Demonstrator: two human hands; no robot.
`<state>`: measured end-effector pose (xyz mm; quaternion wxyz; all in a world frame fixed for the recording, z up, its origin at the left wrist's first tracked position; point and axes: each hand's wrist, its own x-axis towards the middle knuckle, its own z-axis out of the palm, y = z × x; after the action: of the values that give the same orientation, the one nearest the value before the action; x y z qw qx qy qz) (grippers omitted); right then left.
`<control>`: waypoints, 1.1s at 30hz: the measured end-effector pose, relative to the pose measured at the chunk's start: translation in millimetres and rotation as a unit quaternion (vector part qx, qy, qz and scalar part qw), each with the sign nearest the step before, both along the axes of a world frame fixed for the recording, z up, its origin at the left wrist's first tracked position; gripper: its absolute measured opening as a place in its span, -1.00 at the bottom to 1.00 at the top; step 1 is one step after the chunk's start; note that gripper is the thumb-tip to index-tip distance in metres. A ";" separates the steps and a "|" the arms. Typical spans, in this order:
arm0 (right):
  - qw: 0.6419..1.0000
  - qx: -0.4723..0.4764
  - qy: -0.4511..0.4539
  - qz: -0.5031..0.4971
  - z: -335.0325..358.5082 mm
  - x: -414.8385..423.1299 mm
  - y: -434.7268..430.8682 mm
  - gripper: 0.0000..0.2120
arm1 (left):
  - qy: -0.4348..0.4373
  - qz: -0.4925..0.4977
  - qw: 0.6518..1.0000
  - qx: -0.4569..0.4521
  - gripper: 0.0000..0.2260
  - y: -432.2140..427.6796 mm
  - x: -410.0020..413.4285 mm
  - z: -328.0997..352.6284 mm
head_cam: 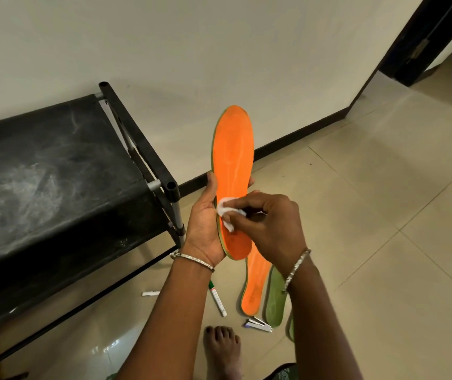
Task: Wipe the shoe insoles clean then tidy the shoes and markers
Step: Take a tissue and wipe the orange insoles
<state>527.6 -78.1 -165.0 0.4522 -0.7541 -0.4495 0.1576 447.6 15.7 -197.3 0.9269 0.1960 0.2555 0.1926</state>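
Here, a black shoe rack (pixel 54 165) fills the left of the frame. At centre stands the orange insole (pixel 233 149), its heel clamped in the left grip (pixel 205 223). Lower centre, a second orange insole (pixel 255 286) and a green insole (pixel 274 300) lie on the floor (pixel 384 215). The right grip (pixel 271 220) pinches a white wipe (pixel 226 207) against the held insole. A green-capped marker (pixel 217 298) lies below.

Place: home — hallway corner by a doorway | Floor: glossy beige tiles (pixel 370 201), bare foot (pixel 222 349) on them | Wall: plain cream wall (pixel 191 50), dark skirting (pixel 301 130) along its base | Opening: dark door frame (pixel 417 45), far right | Furniture: low black rack (pixel 54 174) — fabric tier, tube posts — against the wall
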 end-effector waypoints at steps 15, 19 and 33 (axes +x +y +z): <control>0.994 -0.044 0.024 0.092 -1.6 7.3 2.5 -0.83 | 0.008 0.017 1.000 0.024 -0.36 9.6 -9.3 0.2; 0.999 0.048 -0.001 -0.007 -6.6 -0.9 11.2 -0.81 | 0.013 0.010 1.000 0.013 -0.34 7.9 -6.9 -3.9; 0.998 0.051 -0.040 0.001 -6.2 0.0 12.8 -0.81 | 0.000 0.002 1.000 -0.007 -0.37 4.2 -1.4 -2.4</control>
<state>527.6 -65.3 -171.2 0.4717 -0.7350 -0.4759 0.1042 446.3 19.9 -199.7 0.9278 0.1891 0.2573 0.1927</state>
